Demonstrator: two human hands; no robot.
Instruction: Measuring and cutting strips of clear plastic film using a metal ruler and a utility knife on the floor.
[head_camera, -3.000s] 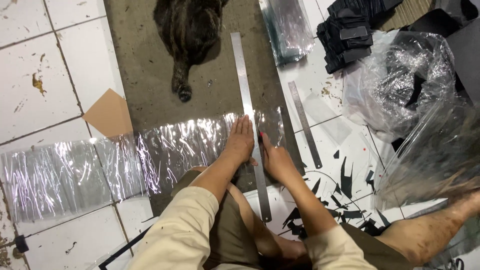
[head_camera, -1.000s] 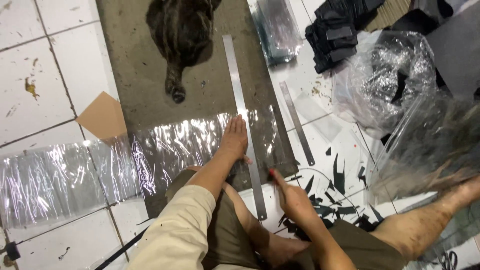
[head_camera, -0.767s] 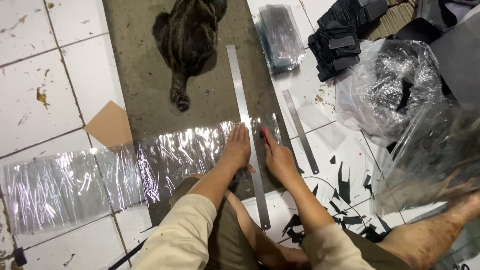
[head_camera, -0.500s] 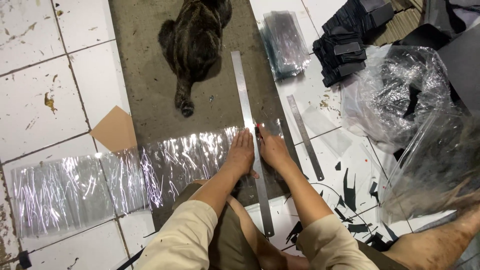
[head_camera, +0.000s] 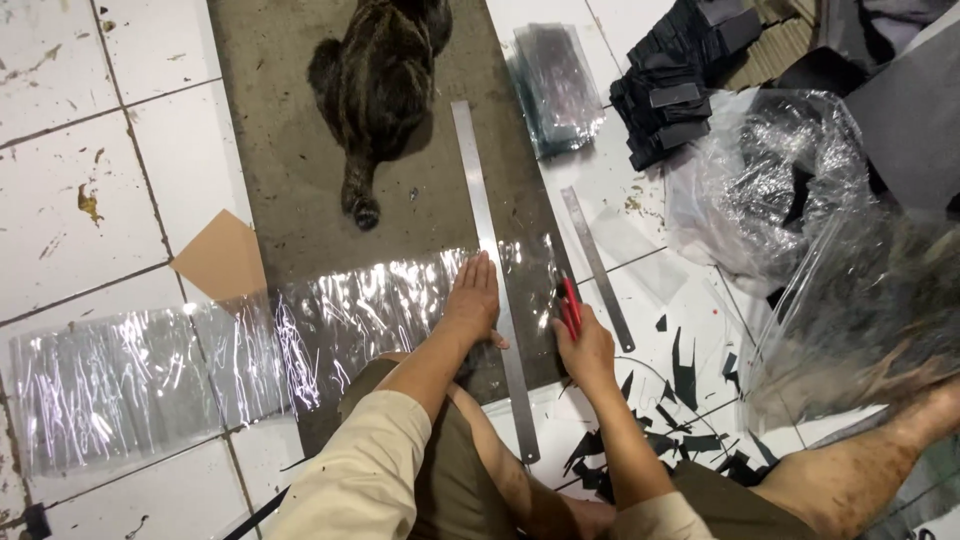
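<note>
Right hand (head_camera: 588, 345) has drawn its red cutter (head_camera: 569, 304) back from the ruler (head_camera: 493, 260).

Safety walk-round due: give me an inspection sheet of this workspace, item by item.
Surface: white tiled floor, stained, with a grey mat laid on it.
Job's things: clear plastic sheet lies across the mat; long steel ruler lies over it; red cutter.
Clutter: short ruler, black offcuts, stack of black pieces, crumpled clear bags, brown card piece.
Hands: left hand pressed flat beside the long ruler; right hand grips the cutter.
Cables: nothing seen.
Surroundings: a cat sits on the mat, apart from the hands.
</note>
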